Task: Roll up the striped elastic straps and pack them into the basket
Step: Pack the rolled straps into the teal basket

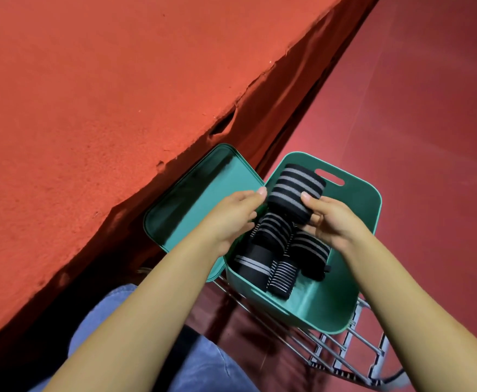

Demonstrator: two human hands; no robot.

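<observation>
I note the rolled black elastic strap with grey stripes [295, 193] held over the far end of the teal plastic basket [370, 210], above several like rolls [274, 239] already packed; it looks soft, light and springy, so I would hold it across the coil to stop it unwinding. My right hand [330, 219] grips its near end, while my left hand [237, 210] curls at its side, contact unclear. The basket sits on a wire rack [344, 352] beside its teal lid [192, 205] and the red cloth-covered table [90, 108].
</observation>
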